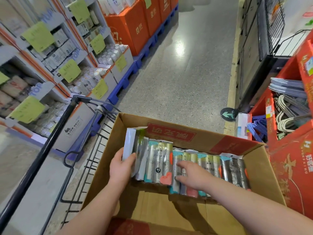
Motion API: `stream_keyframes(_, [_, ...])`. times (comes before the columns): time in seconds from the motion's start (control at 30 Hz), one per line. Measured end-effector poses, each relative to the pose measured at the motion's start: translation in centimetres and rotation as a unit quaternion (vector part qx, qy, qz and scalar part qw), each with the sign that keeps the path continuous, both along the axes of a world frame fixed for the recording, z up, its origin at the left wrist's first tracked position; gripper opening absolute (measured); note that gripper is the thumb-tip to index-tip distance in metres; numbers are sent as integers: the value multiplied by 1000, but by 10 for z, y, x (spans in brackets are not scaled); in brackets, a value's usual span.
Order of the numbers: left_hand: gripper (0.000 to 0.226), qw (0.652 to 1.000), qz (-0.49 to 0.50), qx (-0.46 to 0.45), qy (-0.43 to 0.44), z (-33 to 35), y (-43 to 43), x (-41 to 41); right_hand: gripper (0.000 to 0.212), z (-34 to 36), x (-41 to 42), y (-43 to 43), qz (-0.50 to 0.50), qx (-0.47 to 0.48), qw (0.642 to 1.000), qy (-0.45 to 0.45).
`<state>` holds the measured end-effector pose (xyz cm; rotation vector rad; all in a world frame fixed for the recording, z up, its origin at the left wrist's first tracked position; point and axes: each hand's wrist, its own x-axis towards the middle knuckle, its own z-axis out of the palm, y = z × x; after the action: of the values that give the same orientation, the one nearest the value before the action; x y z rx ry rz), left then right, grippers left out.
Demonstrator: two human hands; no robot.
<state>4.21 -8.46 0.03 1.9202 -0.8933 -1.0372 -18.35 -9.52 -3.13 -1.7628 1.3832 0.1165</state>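
Inside cardboard box (264, 168), left hand (121, 168) grips pack (156, 160) marked "45".

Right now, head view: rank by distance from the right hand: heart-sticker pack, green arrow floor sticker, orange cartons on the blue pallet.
From the right hand, in the box:
1. heart-sticker pack, just left, beside the grey pack the left hand grips.
2. green arrow floor sticker, on the floor beyond the box, right.
3. orange cartons, far ahead, left.

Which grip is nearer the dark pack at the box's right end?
Right. The right grip touches packs beside the dark pack; the left grip holds a stack at the opposite end.
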Motion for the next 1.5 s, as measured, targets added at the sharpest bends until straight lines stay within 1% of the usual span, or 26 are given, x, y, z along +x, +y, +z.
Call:
stream_keyframes(0.07, [19, 996, 39, 1, 79, 3, 1, -6, 60, 6, 0, 0, -17, -5, 999, -27])
stream_keyframes(0.13, [16, 981, 69, 17, 181, 5, 2, -14, 62, 10, -2, 1, -41, -7, 998, -52])
stream_keyframes(0.2, [21, 962, 58, 61, 261, 6, 4, -24, 65, 8, -3, 2, -80, 3, 993, -85])
stream_keyframes(0.27, [31, 940, 39, 112, 320, 6, 6, -33, 71, 4, -4, 4, -142, 28, 981, -130])
stream_keyframes(0.33, [36, 923, 19, 144, 355, 3, 6, -43, 74, -1, -7, 5, -219, 81, 952, -197])
stream_keyframes(0.37, [38, 916, 10, 157, 369, 2, 6, -48, 71, -1, -9, 6, -256, 113, 931, -235])
stream_keyframes(0.47, [41, 901, -27, 191, 388, 0, 6, -63, 45, -1, -12, 9, -329, 180, 868, -325])
stream_keyframes(0.53, [40, 904, -56, 208, 368, -3, 5, -70, 42, -7, -16, 11, -370, 195, 834, -359])
stream_keyframes(0.6, [34, 915, -84, 216, 329, -5, 3, -77, 40, -12, -21, 14, -402, 202, 813, -370])
stream_keyframes(0.67, [24, 941, -120, 197, 246, -10, -1, -81, 38, -15, -26, 16, -427, 197, 805, -361])
stream_keyframes(0.73, [20, 968, -134, 165, 132, -18, -5, -78, 39, -19, -30, 19, -448, 186, 802, -348])
stream_keyframes(0.8, [26, 983, -126, 132, 17, -31, -11, -65, 41, -25, -35, 22, -463, 173, 803, -333])
stream_keyframes(0.83, [32, 985, -115, 121, -33, -38, -15, -56, 42, -28, -37, 23, -470, 166, 805, -322])
stream_keyframes(0.9, [46, 983, -94, 117, -105, -51, -23, -36, 40, -33, -39, 26, -486, 155, 804, -306])
stream_keyframes(0.97, [56, 974, -87, 138, -155, -62, -31, -17, 34, -35, -41, 29, -502, 148, 797, -302])
stream_keyframes(1.03, [64, 964, -95, 177, -174, -69, -36, -5, 33, -36, -42, 32, -513, 148, 790, -302])
stream_keyframes(1.13, [73, 961, -97, 211, -151, -74, -41, 0, 37, -37, -40, 36, -524, 148, 784, -298])
stream_keyframes(1.27, [71, 962, -108, 224, -113, -89, -45, 2, 34, -40, -36, 43, -544, 135, 779, -280])
stream_keyframes(1.37, [71, 957, -117, 235, -119, -101, -48, 4, 30, -45, -33, 49, -562, 121, 770, -278])
stream_keyframes(1.5, [70, 957, -117, 234, -128, -107, -50, 5, 33, -47, -29, 57, -586, 109, 755, -273])
